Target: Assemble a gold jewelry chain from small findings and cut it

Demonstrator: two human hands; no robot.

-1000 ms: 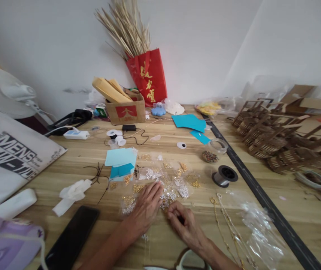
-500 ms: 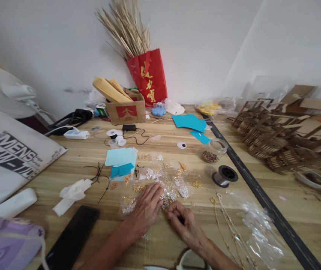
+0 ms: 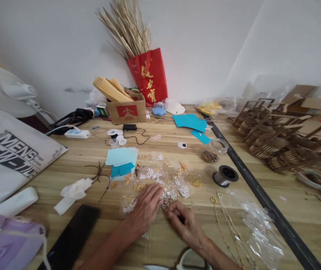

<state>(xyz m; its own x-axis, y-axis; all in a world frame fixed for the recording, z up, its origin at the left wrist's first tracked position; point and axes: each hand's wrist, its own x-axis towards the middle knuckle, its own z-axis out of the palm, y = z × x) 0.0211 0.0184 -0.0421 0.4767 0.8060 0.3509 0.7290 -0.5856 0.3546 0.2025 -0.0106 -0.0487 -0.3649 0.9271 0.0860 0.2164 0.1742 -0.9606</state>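
My left hand (image 3: 146, 208) lies over the small plastic bags, its fingers stretched out close together. The fingertips rest at the edge of a heap of tiny silver charms (image 3: 171, 194). To its left are a bag of gold charms (image 3: 139, 188) and more silver pieces (image 3: 129, 207). My right hand (image 3: 187, 223) is curled, thumb and forefinger pressed together just below the heap; whatever they pinch is too small to make out. A thin pale thread (image 3: 146, 247) runs down the table beside my left forearm. Scissors (image 3: 191, 259) lie partly under my right forearm.
Gold and silver chains (image 3: 227, 228), clear plastic bags (image 3: 261, 228) and a wire spool (image 3: 225, 176) lie to the right. A black phone (image 3: 72, 236) and a purple appliance (image 3: 11, 243) are on the left. Blue cards (image 3: 121, 157) sit beyond my left hand; brown woven baskets (image 3: 269, 138) stand far right.
The view has shifted very slightly. Both hands keep nearly the same place and pose.
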